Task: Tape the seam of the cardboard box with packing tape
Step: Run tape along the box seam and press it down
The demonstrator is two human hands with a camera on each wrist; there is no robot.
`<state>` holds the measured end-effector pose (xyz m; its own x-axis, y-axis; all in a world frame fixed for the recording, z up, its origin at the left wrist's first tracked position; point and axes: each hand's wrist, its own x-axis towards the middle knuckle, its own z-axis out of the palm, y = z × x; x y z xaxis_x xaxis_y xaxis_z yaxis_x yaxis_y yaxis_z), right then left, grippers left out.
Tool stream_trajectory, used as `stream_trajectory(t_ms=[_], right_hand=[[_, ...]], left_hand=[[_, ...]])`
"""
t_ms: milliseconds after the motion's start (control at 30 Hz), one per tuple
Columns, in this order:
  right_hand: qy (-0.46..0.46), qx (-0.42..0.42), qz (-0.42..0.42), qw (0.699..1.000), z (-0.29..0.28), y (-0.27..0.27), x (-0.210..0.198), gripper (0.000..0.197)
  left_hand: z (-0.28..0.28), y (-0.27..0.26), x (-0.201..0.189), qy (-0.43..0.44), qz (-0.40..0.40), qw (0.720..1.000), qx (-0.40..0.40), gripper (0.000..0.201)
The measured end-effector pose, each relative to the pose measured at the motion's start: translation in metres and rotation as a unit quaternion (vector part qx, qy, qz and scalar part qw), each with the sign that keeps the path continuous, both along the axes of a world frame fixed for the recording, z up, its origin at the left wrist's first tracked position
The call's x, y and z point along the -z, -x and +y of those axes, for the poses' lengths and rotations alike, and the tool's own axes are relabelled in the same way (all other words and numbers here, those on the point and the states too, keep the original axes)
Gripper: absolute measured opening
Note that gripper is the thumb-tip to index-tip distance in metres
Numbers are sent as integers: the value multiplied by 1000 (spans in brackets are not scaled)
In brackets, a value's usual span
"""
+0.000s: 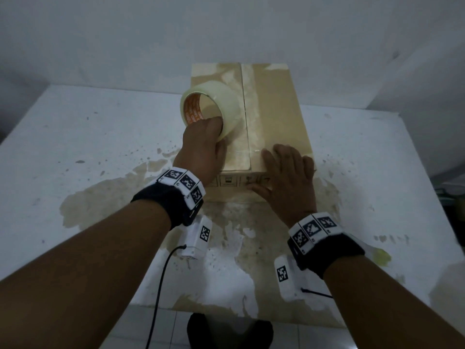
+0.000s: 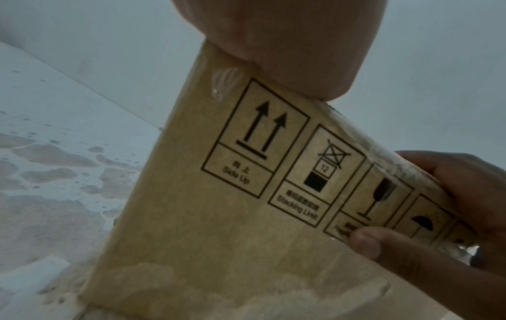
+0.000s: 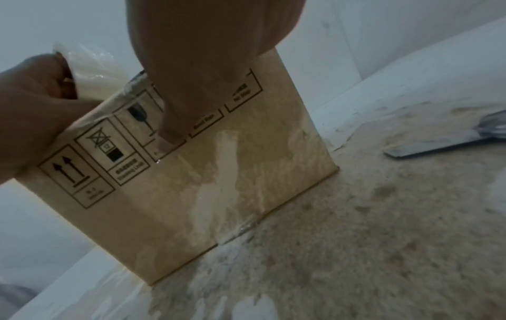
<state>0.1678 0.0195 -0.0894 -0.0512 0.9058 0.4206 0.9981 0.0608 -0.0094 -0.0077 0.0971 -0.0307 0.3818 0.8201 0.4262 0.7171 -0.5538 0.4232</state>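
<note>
The cardboard box (image 1: 274, 109) stands on the table with its top seam (image 1: 245, 114) running away from me. A roll of clear packing tape (image 1: 216, 107) stands on edge on the box top, left of the seam. My left hand (image 1: 203, 144) grips the roll, fingers hooked into its orange core. Clear tape lies over the near end of the top. My right hand (image 1: 289, 170) rests flat on the near right corner. Its thumb (image 3: 175, 121) presses the printed front face (image 3: 191, 184). In the left wrist view a wrinkled tape end (image 2: 227, 80) sticks to the front face (image 2: 219, 216).
The white table (image 1: 88, 147) has worn, brownish patches around the box. A flat grey object (image 3: 438, 143) lies on the table to the right of the box. White walls stand close behind. A dark shape (image 1: 226, 331) sits on the floor below the near edge.
</note>
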Motion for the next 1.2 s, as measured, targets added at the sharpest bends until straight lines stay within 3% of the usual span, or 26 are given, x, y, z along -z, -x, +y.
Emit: stream_trajectory(t_ms=[167,267,433,667,800,900,1100,1200], right_hand=[[6,-16,31,999,-2,-2,-4,73],[-3,-11,78,997,-2,-2,-9,59],[9,-10,62,998,0,-2,-5,56],[-4,-33,22,999,-7,-7,0,70],[-3,26,53,998,-6,12,-4,86],[19,68,28,997,-3,25,-6,84],[10,-11,48,999,-2,4,-11,71],[12,-11,81,997,-5,4,-14,71]], left_hand=[[0,-1,0,-1,3,1000,-4,13],[1,-1,1,0,5,1000,-8,13],[2,0,2,-2,3,1000,-5,13],[1,0,1,-1,0,1000,-2,12],[1,0,2,5,-1,1000,-7,12],[1,0,2,2,-4,1000,-1,12],[1,-1,2,1,-8,1000,-3,14],[1,-1,2,2,-7,1000,-5,13]])
